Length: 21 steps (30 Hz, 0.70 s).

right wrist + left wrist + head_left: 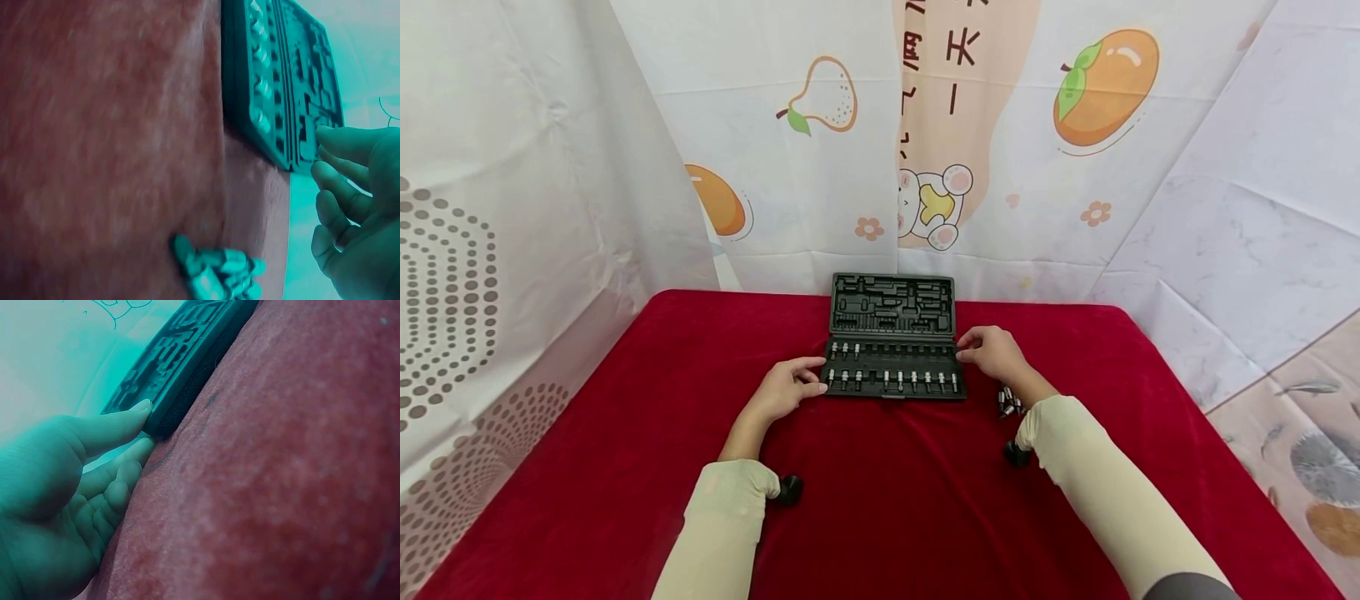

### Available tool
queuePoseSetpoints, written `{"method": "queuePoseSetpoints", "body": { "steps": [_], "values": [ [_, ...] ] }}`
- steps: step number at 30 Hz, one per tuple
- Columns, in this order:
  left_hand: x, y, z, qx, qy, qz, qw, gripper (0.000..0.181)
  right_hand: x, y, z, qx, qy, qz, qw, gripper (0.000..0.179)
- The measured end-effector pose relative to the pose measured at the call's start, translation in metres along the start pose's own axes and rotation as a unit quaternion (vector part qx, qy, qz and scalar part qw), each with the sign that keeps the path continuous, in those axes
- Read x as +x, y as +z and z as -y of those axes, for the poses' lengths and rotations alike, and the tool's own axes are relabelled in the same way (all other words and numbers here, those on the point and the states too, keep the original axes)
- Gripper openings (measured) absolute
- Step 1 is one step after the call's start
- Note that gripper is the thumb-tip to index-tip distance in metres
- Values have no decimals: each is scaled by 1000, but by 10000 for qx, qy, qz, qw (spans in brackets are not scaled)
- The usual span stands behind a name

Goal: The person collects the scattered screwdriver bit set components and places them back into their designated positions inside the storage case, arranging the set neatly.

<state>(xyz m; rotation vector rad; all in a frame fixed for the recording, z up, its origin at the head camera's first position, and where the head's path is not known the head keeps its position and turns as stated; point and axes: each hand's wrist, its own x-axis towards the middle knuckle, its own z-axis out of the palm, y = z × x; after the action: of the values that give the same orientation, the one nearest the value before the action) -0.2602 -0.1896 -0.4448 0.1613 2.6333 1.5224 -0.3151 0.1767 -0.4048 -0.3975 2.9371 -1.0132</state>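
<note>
A black socket case (895,360) lies unfolded on the red cloth, its moulded lid (892,305) raised at the back. Bit sockets (913,379) stand in its front row, with a gap left of centre; three more fill the left end of the back row. My left hand (784,387) holds the case's left edge, the thumb and index finger (145,447) at its corner. Beside the right edge is my right hand (996,354), its fingers loosely bent and nothing visible between them. Several loose bit sockets (215,275) lie in a small pile below that hand.
The red cloth (880,500) covers the table. White printed curtains (760,167) hang behind and at both sides, close to the table's far edge. A dark round piece sits at each wrist, by the sleeve cuffs (737,483).
</note>
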Motion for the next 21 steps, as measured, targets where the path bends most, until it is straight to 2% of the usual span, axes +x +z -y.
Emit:
{"method": "queuePoseSetpoints", "body": {
  "steps": [3, 15, 21],
  "values": [
    [0, 1, 0, -7, 27, -17, 10000, 50, -2, -5, -6, -53, -47, 50, 10000, 11],
    [0, 0, 1, 44, -46, -9, 10000, 50, -13, -16, -29, -109, 299, 343, 9989, 20],
    [1, 0, 1, 55, -13, -14, 10000, 50, -20, -20, -38, -85, 379, 335, 9987, 21]
  ]
}}
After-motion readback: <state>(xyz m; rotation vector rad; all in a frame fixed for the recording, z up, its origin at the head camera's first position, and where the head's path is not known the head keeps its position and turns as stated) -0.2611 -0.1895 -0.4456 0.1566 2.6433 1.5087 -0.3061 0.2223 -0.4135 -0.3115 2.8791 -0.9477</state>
